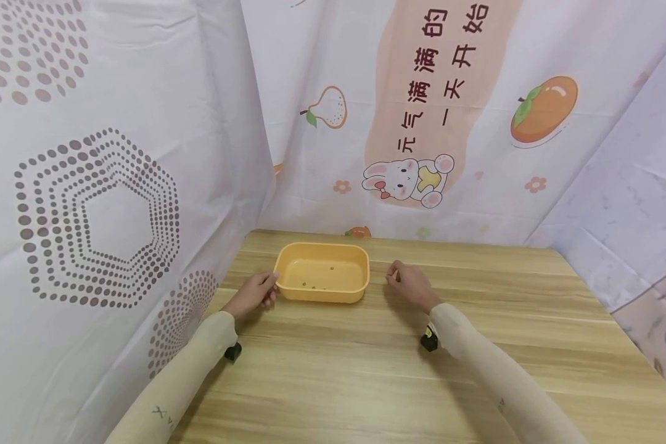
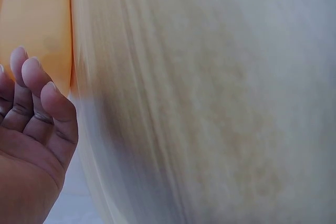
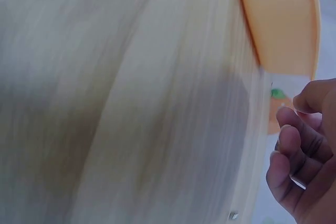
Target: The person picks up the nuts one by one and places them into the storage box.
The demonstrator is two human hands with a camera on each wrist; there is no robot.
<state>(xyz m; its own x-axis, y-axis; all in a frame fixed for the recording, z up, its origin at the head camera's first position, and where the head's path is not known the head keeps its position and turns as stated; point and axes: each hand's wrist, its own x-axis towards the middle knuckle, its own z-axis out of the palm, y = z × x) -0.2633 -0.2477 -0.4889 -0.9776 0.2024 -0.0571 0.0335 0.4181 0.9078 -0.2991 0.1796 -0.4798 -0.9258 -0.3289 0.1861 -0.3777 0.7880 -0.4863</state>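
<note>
A yellow-orange plastic basin (image 1: pixel 322 296) stands on the wooden table, with several tiny dark pieces (image 1: pixel 313 287) on its floor, too small to make out. At the basin's left end, my left hand (image 1: pixel 255 291) holds the rim between thumb and fingers. The left wrist view shows its other fingers (image 2: pixel 52 100) bent beside the basin wall. Just off the basin's right end is my right hand (image 1: pixel 413 285), apart from it, fingers loosely curled. Thumb and fingertips come close together in the right wrist view; nothing shows between them. A tiny shiny metal piece (image 3: pixel 233 215) lies on the table near that hand.
The wood-grain table (image 1: pixel 333 364) stretches toward me and to the right. A patterned white cloth (image 1: pixel 116 154) hangs along the left side, and a printed curtain (image 1: pixel 322 179) closes off the back. Another pale cloth (image 1: pixel 638 154) hangs at the right.
</note>
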